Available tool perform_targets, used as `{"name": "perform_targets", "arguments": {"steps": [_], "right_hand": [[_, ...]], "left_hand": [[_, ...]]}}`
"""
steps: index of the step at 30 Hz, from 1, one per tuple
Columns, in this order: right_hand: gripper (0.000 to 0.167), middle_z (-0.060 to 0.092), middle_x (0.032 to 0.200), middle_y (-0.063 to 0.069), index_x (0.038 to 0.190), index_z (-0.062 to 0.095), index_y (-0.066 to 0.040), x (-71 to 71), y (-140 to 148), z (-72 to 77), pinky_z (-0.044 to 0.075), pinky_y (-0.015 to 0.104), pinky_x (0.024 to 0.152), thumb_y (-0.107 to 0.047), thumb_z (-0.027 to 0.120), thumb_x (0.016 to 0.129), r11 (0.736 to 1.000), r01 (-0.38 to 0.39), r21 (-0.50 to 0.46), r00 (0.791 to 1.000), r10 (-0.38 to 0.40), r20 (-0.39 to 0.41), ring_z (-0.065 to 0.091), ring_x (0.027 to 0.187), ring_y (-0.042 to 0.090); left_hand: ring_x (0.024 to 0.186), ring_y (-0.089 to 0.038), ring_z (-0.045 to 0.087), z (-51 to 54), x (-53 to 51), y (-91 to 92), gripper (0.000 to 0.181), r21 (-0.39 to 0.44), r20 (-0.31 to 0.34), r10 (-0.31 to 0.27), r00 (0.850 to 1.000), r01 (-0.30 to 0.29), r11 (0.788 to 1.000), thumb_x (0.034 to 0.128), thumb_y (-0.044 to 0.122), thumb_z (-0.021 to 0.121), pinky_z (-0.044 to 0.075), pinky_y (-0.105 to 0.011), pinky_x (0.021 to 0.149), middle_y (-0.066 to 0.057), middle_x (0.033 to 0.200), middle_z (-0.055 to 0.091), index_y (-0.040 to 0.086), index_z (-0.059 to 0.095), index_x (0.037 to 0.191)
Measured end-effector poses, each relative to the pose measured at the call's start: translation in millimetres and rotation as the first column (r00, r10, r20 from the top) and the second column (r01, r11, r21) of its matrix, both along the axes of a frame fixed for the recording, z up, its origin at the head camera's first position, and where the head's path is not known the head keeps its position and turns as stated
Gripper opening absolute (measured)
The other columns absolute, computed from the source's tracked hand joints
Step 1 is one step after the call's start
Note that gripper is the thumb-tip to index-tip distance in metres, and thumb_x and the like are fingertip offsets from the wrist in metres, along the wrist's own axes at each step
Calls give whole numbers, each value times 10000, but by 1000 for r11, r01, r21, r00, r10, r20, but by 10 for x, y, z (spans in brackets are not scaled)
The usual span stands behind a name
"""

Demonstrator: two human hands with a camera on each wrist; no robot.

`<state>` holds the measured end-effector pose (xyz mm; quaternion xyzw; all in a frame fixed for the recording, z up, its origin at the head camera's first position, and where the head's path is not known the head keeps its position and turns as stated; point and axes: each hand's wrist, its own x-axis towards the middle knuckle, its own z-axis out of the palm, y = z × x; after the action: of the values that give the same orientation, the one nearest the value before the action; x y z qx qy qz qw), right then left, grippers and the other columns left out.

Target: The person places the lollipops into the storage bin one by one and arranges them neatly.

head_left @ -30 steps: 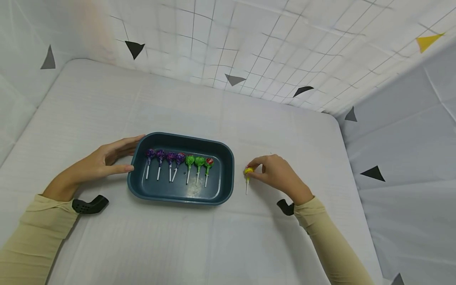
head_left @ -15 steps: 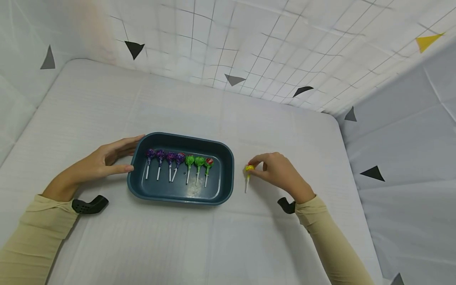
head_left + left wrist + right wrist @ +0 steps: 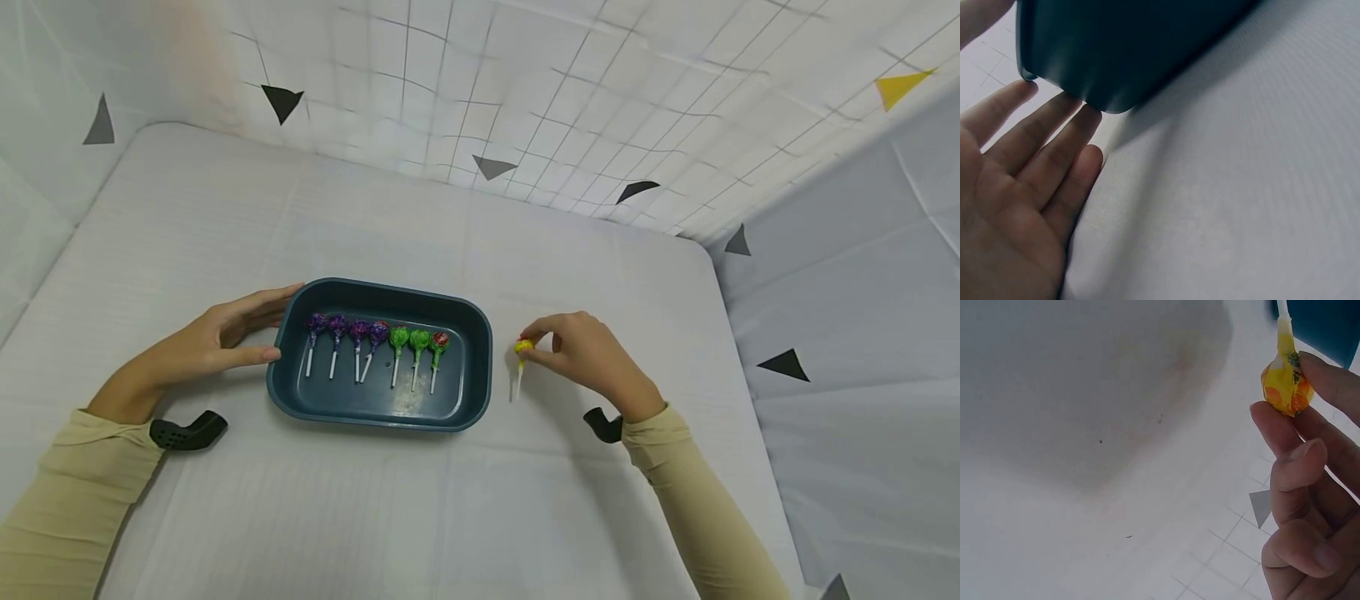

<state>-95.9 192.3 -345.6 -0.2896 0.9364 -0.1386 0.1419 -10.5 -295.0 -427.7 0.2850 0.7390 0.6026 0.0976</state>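
Note:
In the head view my right hand (image 3: 592,354) pinches a yellow-wrapped lollipop (image 3: 523,345) by its head, with the white stick pointing down. The right wrist view shows orange patches on that lollipop's wrapper (image 3: 1286,384), held between thumb and fingertips. To its left lies a dark teal tray (image 3: 352,412). A row of lollipops rests in it: several purple ones (image 3: 358,330) at left, then green ones (image 3: 419,340), the last with a red top (image 3: 439,340). My left hand (image 3: 202,342) steadies the tray's left end; its fairly straight fingers (image 3: 1054,144) touch the wall.
Everything stands on a white-covered table (image 3: 465,517). Behind it hangs a white sheet with grid lines (image 3: 540,108) and dark triangle marks. A grey-white side panel (image 3: 847,333) closes off the right.
The pinched yellow lollipop has shifted slightly away from the body, and its stick now stands apart from its shadow. The left hand and tray stay practically still.

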Motion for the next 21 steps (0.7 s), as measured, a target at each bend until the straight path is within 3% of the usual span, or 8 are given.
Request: {"name": "perform_targets", "arguments": {"steps": [21], "right_hand": [[214, 780, 963, -48, 1085, 806, -205, -44, -143, 277, 443, 269, 517, -321, 812, 906, 1000, -19, -19, 1000, 19, -7, 540, 601, 114]], "left_hand": [[1489, 9, 390, -35, -17, -11, 830, -9, -18, -5, 1000, 4, 1000, 906, -175, 636, 337, -92, 1170, -25, 1701, 312, 1, 259, 1623]]}}
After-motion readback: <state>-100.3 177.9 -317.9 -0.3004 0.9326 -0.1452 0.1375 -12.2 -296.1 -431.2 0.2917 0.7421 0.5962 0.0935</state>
